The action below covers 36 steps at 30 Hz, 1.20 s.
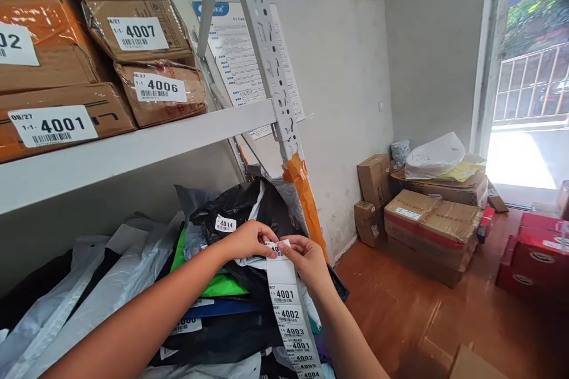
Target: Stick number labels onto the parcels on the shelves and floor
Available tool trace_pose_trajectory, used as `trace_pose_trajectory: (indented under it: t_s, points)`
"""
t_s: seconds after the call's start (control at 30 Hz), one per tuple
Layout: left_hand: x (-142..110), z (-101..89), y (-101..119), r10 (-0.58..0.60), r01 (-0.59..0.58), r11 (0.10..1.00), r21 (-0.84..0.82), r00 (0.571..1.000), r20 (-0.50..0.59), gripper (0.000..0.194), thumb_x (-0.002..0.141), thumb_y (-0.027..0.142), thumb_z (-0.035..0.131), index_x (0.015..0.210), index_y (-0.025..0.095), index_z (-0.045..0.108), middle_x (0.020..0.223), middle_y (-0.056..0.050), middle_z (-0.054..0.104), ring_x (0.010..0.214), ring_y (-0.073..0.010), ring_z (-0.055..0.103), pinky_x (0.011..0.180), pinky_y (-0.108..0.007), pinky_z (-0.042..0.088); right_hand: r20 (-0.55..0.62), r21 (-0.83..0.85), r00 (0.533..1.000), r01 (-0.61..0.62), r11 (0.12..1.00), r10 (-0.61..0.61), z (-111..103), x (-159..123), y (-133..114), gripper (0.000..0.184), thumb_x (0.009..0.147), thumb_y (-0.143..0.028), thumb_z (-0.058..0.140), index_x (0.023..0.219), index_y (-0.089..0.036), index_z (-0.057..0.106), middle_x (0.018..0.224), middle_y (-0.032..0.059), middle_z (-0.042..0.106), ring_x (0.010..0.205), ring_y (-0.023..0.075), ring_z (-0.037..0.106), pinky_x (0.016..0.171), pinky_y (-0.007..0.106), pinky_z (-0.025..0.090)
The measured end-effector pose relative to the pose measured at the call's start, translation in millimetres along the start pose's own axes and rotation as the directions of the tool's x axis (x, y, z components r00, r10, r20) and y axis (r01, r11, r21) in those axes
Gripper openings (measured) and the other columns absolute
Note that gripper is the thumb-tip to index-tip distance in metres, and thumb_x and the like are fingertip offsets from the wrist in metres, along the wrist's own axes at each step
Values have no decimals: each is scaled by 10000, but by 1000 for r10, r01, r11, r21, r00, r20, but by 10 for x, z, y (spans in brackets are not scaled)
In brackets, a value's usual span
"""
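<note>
- We see the label strip (281, 275) at lower centre of the frame, its top end raised and the rest hanging to the bottom edge, probably so its printed numbers face us.
- The left hand (251, 241) pinches the strip's top from the left, thumb against fingers; the right hand (306, 257) pinches it from the right. Gripped from both sides, the top label is likely steadier, we judge.
- Just behind the hands, at centre, we find a black bag (231, 201) whose 4014 label faces us, presumably for reading.
- At lower left, pale mailers (111, 284) lean in a row, perhaps being too limp to stand alone.
- At upper left, cartons (178, 6) sit stacked on the white shelf (133, 157), labels outward, seemingly so we can read them from the front.
</note>
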<state>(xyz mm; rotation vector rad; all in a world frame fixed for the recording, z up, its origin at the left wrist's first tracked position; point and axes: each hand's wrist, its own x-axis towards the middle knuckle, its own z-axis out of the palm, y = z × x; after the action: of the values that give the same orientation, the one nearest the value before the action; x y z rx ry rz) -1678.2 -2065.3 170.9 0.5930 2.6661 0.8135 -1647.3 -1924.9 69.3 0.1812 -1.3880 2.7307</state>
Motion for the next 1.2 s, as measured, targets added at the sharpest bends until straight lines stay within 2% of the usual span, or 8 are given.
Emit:
trace_pose_trajectory:
  t_s: [0.3, 0.5, 0.6, 0.73, 0.9, 1.03, 1.1, 1.2]
  points:
    - [73, 66, -48, -2, -46, 959, -279, 985, -171, 324, 525, 398, 788, 707, 157, 673, 614, 23, 633, 637, -132, 565, 651, -268, 430, -161, -55, 959, 227, 972, -233, 22, 40, 41, 351, 577, -474, 796, 681, -173, 648, 669, 37, 690, 618, 165, 598, 569, 274, 449]
    - [118, 94, -63, 27, -84, 966, -243, 974, -226, 268, 619, 390, 746, 694, 152, 649, 643, -1, 665, 651, -146, 592, 673, -280, 450, -256, -166, 930, 226, 960, -263, 90, 78, 45, 437, 614, -583, 730, 598, -192, 537, 500, -22, 560, 453, 107, 445, 451, 248, 346]
    - [115, 118, -80, 43, -77, 990, -117, 963, -267, 241, 700, 389, 674, 725, 149, 658, 678, -13, 679, 662, -155, 593, 658, -276, 444, -217, -149, 954, 177, 973, -207, 72, 77, 23, 445, 570, -579, 758, 600, -196, 533, 478, -39, 531, 446, 104, 431, 453, 246, 340]
    - [92, 135, -93, 51, -53, 999, 3, 936, -347, 252, 769, 390, 588, 737, 149, 657, 717, -21, 675, 691, -172, 587, 672, -288, 431, 35, -78, 999, 2, 997, 1, 9, 90, -10, 490, 496, -543, 794, 780, -171, 647, 569, 3, 628, 515, 151, 524, 488, 267, 387]
    - [66, 178, -20, 83, -8, 982, 191, 917, -391, 157, 806, 320, 569, 844, 172, 606, 808, -10, 638, 746, -164, 575, 689, -273, 429, -4, -154, 1000, -9, 988, 8, 8, 158, 30, 424, 513, -537, 773, 553, -177, 554, 467, -37, 511, 437, 83, 370, 425, 231, 260]
    - [42, 271, 91, 111, 113, 789, 603, 941, -321, 221, 921, 268, 392, 978, 152, 571, 1016, -87, 612, 952, -209, 583, 833, -324, 448, -82, -303, 992, 62, 951, -91, 26, 120, 49, 519, 591, -546, 713, 450, -221, 334, 422, -78, 321, 437, 67, 257, 416, 233, 195]
    - [35, 312, 131, 80, 157, 660, 734, 958, -277, 281, 944, 263, 333, 1057, 124, 548, 1089, -130, 600, 1038, -251, 570, 882, -367, 441, -5, -348, 997, 75, 934, -82, -2, 49, 56, 414, 605, -527, 702, 513, -202, 463, 487, -41, 448, 473, 94, 356, 435, 236, 265]
    - [40, 320, 165, 14, 203, 614, 763, 963, -268, 308, 941, 292, 354, 1101, 90, 522, 1087, -154, 623, 1052, -275, 587, 873, -371, 459, 87, -335, 996, 19, 942, 11, -118, -90, 125, 383, 601, -530, 703, 687, -170, 603, 619, 19, 591, 534, 134, 464, 466, 248, 337]
